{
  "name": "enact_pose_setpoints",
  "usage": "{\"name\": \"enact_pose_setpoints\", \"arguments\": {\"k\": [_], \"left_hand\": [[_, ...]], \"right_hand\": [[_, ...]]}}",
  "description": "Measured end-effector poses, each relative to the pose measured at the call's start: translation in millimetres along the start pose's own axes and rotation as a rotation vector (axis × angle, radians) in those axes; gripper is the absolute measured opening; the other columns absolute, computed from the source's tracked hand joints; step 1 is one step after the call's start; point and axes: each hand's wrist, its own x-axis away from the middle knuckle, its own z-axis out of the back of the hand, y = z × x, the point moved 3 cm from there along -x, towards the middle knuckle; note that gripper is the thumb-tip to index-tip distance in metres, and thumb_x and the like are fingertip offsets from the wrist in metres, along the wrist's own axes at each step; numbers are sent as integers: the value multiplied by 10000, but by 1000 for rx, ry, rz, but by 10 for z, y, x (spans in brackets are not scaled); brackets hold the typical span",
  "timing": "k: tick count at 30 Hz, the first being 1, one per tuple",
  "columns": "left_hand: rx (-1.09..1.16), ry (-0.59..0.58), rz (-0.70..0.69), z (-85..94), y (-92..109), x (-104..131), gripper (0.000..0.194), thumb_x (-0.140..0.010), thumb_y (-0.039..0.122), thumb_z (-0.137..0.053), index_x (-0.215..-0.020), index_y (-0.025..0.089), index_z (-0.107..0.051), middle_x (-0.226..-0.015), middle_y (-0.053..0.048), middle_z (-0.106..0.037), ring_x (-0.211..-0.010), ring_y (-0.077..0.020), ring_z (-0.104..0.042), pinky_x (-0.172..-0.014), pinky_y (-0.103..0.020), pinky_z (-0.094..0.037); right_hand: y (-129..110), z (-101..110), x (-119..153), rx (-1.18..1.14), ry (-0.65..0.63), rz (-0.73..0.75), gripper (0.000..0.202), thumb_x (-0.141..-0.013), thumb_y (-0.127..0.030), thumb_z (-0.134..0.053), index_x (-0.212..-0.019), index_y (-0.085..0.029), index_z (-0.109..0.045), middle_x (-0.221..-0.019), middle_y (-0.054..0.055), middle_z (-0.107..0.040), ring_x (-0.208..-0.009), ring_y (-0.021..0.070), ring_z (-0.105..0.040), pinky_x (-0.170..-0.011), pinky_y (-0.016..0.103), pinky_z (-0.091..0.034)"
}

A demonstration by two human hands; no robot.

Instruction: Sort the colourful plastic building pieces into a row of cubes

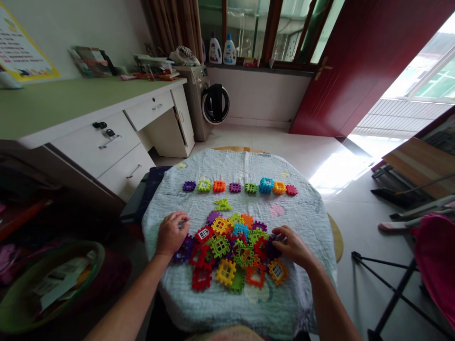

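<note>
A loose pile of flat, notched interlocking plastic building blocks (226,272) in many colours lies on the cloth-covered round table (199,312). At the pile's left edge, my left hand (173,234) is closed with curled fingers. Something small and dark shows between its thumb and forefinger, too unclear to name. Beside it lies a dark purple block (183,251). On the pile's right side, my right hand (294,246) has its thumb and fingers closed around a dark purple block (273,248), partly covered by the fingers. A yellow-orange window block (277,271) lies just below that hand.
Beyond the pile stands a row of small assembled block pieces, including a blue one (266,185) and an orange one (219,186). A lone lime-green block (222,204) lies between row and pile. A basket (95,265) is at left, a folding chair (435,265) at right.
</note>
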Motion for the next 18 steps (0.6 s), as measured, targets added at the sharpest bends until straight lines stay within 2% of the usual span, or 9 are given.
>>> {"name": "enact_pose_setpoints", "arguments": {"k": [3,9,13,16,18], "left_hand": [[-3,-3,-2,-5,-7,7,163,-798,261,-502,-817,193,-649,-1000,-93,-675,-1007,-261,-599,-965,-424,-459],[2,-10,3,-3,-1,-2,148,-798,242,-499,-811,198,-640,-989,-88,-677,-1010,-253,-598,-965,-411,-457],[10,0,13,5,13,-8,140,-793,238,-500,-796,203,-635,-978,-82,-677,-1007,-250,-600,-965,-404,-459],[8,-1,9,5,20,-5,138,-795,234,-498,-798,207,-633,-971,-79,-675,-1003,-250,-599,-963,-408,-459],[2,1,11,6,20,-1,138,-794,232,-497,-801,209,-633,-974,-78,-675,-999,-251,-598,-961,-408,-459]], "right_hand": [[-1,-48,-10,6,-6,11,219,-757,-281,-561,-925,-209,-683,-958,49,-609,-825,180,-608,-784,336,-492],[16,-3,-58,-52,88,-4,140,-770,-302,-527,-828,-218,-623,-793,16,-619,-701,167,-579,-668,314,-478],[-42,166,-106,-56,301,6,113,-795,-348,-540,-805,-238,-562,-738,11,-614,-676,177,-563,-649,312,-468],[-89,230,-148,83,512,48,80,-812,-324,-523,-799,-247,-540,-810,48,-605,-775,210,-565,-753,351,-472],[-90,181,-170,177,558,73,71,-822,-288,-499,-819,-241,-553,-874,76,-595,-865,237,-556,-827,383,-459]]}}
